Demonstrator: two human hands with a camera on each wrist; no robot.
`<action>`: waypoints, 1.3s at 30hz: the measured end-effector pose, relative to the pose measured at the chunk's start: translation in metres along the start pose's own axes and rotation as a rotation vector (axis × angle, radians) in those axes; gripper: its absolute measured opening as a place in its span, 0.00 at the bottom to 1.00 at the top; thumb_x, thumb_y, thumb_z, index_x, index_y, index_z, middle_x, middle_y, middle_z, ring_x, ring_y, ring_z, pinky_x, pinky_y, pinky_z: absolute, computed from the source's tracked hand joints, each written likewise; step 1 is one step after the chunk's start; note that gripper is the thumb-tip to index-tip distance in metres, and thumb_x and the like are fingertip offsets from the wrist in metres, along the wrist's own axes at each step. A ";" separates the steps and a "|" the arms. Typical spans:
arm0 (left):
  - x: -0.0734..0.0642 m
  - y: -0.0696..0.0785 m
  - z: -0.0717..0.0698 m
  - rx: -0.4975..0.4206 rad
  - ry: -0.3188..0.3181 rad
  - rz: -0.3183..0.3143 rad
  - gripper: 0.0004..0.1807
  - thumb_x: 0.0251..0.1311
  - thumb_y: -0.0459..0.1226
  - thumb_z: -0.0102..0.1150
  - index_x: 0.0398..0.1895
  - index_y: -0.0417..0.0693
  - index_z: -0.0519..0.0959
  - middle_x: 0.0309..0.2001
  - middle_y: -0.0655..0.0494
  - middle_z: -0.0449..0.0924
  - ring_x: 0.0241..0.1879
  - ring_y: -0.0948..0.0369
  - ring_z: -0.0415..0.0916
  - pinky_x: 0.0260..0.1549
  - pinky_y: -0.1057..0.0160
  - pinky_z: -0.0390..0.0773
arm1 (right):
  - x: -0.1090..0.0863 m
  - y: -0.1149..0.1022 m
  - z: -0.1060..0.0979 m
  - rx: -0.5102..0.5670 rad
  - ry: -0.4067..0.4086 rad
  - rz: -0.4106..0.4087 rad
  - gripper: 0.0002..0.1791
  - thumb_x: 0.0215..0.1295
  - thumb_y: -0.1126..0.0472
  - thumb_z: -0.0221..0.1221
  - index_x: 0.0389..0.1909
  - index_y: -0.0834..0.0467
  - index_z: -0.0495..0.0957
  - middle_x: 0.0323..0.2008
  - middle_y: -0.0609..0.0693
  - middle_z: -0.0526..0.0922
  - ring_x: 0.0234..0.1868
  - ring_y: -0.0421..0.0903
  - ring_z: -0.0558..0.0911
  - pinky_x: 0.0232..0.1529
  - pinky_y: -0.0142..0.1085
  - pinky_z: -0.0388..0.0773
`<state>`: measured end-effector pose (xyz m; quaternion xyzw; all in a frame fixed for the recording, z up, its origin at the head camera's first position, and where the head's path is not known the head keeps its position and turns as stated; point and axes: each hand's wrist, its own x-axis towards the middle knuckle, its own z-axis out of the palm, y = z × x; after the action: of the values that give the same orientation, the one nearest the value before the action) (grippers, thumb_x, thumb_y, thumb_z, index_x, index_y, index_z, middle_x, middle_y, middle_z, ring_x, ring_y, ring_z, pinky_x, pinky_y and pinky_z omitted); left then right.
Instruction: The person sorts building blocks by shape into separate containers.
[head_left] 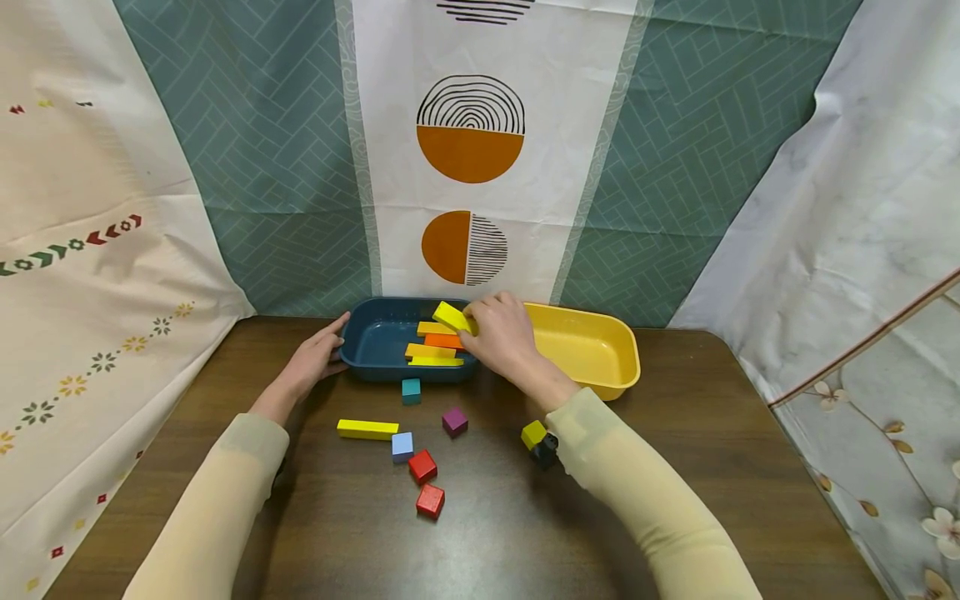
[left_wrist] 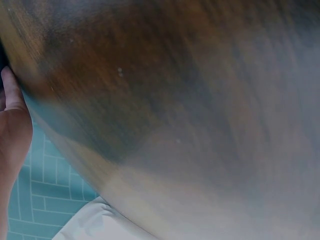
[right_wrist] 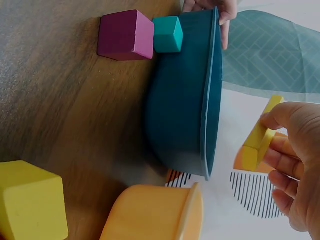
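My right hand (head_left: 504, 332) pinches a yellow rectangular block (right_wrist: 260, 134) between thumb and fingers. In the head view, the hand and block are over the right end of a dark blue bin (head_left: 375, 373). Several yellow and orange bars (head_left: 444, 341) lie inside that bin. At its left end, my left hand (head_left: 315, 357) holds the bin, fingers spread round the corner. The left wrist view catches only part of this hand (left_wrist: 14, 125) at its left edge. Right beside my right hand stands a yellow bin (head_left: 600, 350), partly covered by the hand and forearm.
In front of the bins lie a teal cube (head_left: 411, 391), a purple cube (head_left: 454, 422), a yellow bar (head_left: 367, 430), a light blue cube (head_left: 402, 447) and two red cubes (head_left: 423, 467). A yellow cube (head_left: 533, 435) and a black cube (head_left: 546, 451) are by my right sleeve. Patterned cloth (head_left: 480, 192) hangs behind.
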<state>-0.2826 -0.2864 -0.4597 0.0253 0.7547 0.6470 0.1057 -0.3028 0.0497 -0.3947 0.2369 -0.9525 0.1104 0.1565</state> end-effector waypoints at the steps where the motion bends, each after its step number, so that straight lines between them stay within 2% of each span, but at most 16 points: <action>1: 0.001 -0.002 -0.001 0.001 0.001 0.000 0.33 0.78 0.35 0.30 0.84 0.54 0.42 0.81 0.38 0.38 0.72 0.36 0.58 0.66 0.37 0.61 | 0.001 -0.001 0.001 0.000 -0.002 0.002 0.19 0.65 0.48 0.66 0.51 0.54 0.87 0.46 0.49 0.86 0.45 0.50 0.72 0.48 0.41 0.69; 8: 0.014 -0.022 -0.008 0.013 0.014 0.005 0.33 0.79 0.37 0.29 0.84 0.61 0.43 0.82 0.42 0.38 0.72 0.38 0.58 0.66 0.38 0.62 | 0.008 -0.007 0.005 -0.002 -0.015 0.007 0.19 0.64 0.48 0.66 0.51 0.54 0.87 0.44 0.49 0.86 0.43 0.49 0.71 0.46 0.40 0.68; 11: 0.016 -0.026 -0.010 0.023 0.015 0.010 0.32 0.79 0.38 0.30 0.84 0.62 0.44 0.82 0.43 0.39 0.72 0.40 0.59 0.66 0.39 0.64 | 0.011 -0.009 0.007 -0.010 -0.028 0.007 0.19 0.65 0.47 0.66 0.51 0.53 0.87 0.43 0.48 0.86 0.43 0.48 0.71 0.45 0.40 0.68; 21: 0.014 -0.024 -0.008 0.023 0.007 0.024 0.33 0.79 0.38 0.31 0.84 0.60 0.44 0.82 0.42 0.40 0.72 0.40 0.59 0.65 0.41 0.65 | 0.019 -0.016 0.012 -0.010 -0.087 0.044 0.20 0.65 0.45 0.66 0.51 0.52 0.88 0.44 0.45 0.86 0.44 0.47 0.70 0.45 0.38 0.68; 29: 0.014 -0.024 -0.008 0.027 0.009 0.027 0.33 0.79 0.38 0.31 0.84 0.58 0.44 0.81 0.41 0.40 0.73 0.40 0.59 0.65 0.41 0.66 | 0.024 -0.021 0.017 -0.009 -0.171 0.053 0.21 0.63 0.45 0.67 0.52 0.51 0.87 0.43 0.45 0.86 0.44 0.46 0.68 0.45 0.39 0.67; 39: 0.016 -0.025 -0.008 0.007 0.009 0.036 0.33 0.79 0.36 0.29 0.84 0.56 0.43 0.81 0.40 0.38 0.73 0.38 0.56 0.66 0.38 0.62 | 0.027 -0.023 0.024 -0.038 -0.168 0.052 0.19 0.64 0.45 0.66 0.50 0.51 0.87 0.39 0.45 0.84 0.43 0.46 0.68 0.45 0.39 0.66</action>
<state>-0.2973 -0.2958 -0.4855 0.0364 0.7568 0.6463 0.0906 -0.3200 0.0120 -0.4046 0.2173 -0.9700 0.0762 0.0774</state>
